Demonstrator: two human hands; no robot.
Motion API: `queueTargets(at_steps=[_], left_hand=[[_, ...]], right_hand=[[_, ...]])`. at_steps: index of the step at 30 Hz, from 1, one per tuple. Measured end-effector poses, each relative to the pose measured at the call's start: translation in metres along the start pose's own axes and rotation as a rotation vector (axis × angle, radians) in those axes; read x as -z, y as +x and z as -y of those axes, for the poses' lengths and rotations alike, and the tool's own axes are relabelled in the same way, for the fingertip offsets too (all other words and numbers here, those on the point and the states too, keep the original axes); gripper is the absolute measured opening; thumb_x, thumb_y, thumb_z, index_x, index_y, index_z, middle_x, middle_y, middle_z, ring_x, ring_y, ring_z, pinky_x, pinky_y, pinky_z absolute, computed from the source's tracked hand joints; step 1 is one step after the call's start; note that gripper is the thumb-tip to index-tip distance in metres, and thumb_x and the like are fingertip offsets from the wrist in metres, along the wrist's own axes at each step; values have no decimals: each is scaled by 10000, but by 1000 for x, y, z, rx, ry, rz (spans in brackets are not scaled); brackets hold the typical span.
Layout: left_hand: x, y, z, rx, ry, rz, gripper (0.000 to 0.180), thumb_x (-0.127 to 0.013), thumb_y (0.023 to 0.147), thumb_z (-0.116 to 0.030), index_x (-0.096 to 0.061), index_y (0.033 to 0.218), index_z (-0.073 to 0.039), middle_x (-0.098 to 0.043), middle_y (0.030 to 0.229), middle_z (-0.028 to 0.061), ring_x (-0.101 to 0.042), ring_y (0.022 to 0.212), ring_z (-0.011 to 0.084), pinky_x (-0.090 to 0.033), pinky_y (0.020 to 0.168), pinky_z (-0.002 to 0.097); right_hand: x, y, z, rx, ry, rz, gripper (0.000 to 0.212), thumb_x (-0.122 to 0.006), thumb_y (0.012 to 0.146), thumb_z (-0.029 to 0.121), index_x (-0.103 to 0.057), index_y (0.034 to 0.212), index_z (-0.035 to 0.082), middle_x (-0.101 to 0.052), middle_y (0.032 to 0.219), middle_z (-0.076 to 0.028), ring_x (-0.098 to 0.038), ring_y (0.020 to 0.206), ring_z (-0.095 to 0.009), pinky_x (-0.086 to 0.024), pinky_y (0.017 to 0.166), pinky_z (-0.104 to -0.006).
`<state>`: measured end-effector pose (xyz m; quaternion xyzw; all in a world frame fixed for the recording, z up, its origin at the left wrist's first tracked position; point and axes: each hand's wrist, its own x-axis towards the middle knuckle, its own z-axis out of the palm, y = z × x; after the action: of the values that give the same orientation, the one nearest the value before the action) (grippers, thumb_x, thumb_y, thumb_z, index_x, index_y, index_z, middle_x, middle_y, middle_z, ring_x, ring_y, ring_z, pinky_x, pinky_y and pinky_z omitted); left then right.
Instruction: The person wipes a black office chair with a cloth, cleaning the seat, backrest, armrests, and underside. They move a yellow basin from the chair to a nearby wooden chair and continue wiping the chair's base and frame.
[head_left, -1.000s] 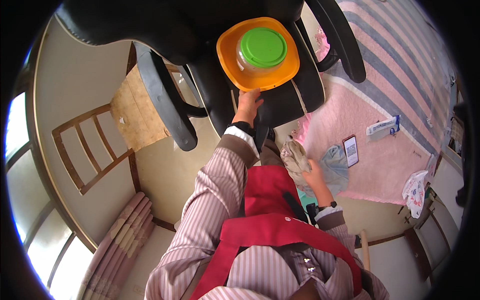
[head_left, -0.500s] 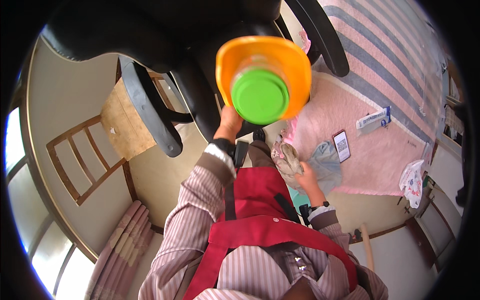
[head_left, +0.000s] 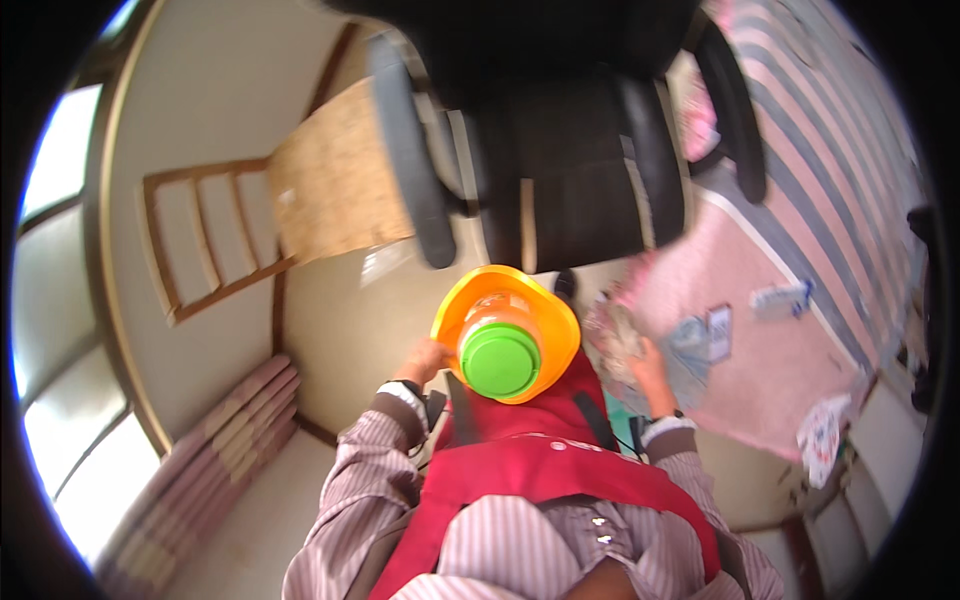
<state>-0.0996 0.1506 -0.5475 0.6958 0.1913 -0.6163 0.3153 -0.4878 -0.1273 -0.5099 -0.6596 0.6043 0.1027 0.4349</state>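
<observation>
My left hand (head_left: 428, 362) grips the rim of an orange plastic basin (head_left: 562, 318) in front of my red apron. Inside the basin stands a clear jar (head_left: 497, 307) with a green lid (head_left: 500, 361) facing up at me. My right hand (head_left: 650, 370) is closed on a crumpled beige cloth (head_left: 622, 345) at the edge of the pink-covered bed. A grey-blue cloth (head_left: 688, 370) lies just right of that hand, with a phone (head_left: 719, 333) beside it.
A black armchair (head_left: 570, 160) stands ahead, a wooden chair (head_left: 335, 180) to its left. On the striped bed cover (head_left: 750, 390) lie a white and blue packet (head_left: 782, 299) and a white plastic bag (head_left: 822, 440). A gathered curtain (head_left: 210, 460) hangs at the left by the windows.
My left hand has brought the basin and jar down and closer to my apron. My view has shifted, so the armchair appears further right. The right hand still holds the beige cloth.
</observation>
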Motion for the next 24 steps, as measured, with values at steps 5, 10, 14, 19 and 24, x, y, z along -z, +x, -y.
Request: queueTargets(at_steps=[5, 10, 14, 19, 24], left_hand=[[85, -16, 30, -60, -451, -98, 289, -570, 772, 1, -584, 1057, 49, -643, 962, 178, -652, 818, 335, -559, 726, 435], [130, -11, -9, -285, -701, -166, 289, -510, 850, -13, -546, 1136, 0, -625, 1084, 141, -616, 1003, 287, -521, 876, 448], [155, 32, -68, -353, -1019, -154, 432, -524, 825, 37, -467, 1249, -20, -575, 1218, 134, -571, 1093, 330, -482, 944, 470], [164, 91, -124, -437, -1167, -177, 403, -480, 889, 0, -450, 1289, -31, -556, 1256, 147, -567, 1111, 350, -494, 932, 494], [159, 117, -145, -439, -1223, -221, 369, -457, 934, -59, -446, 1302, -42, -551, 1261, 148, -562, 1124, 348, -493, 931, 495]], right_hand=[[-16, 2, 27, 107, -18, 90, 440, -629, 677, 78, -588, 1110, 13, -647, 988, -202, -631, 921, -331, -486, 815, -384], [-24, -11, 60, 144, -100, 91, 395, -621, 692, 108, -596, 1079, 35, -628, 1016, -205, -601, 972, -380, -476, 844, -411], [-29, -20, 83, 210, -176, 43, 401, -634, 700, 131, -585, 1088, 43, -611, 1044, -198, -585, 979, -386, -474, 837, -428], [-38, -33, 99, 212, -206, 38, 407, -644, 683, 98, -588, 1081, 36, -599, 1045, -189, -579, 988, -380, -473, 843, -421], [-51, -48, 102, 284, -209, -113, 448, -651, 657, 72, -594, 1095, -2, -579, 1092, -190, -573, 1014, -370, -475, 863, -396]])
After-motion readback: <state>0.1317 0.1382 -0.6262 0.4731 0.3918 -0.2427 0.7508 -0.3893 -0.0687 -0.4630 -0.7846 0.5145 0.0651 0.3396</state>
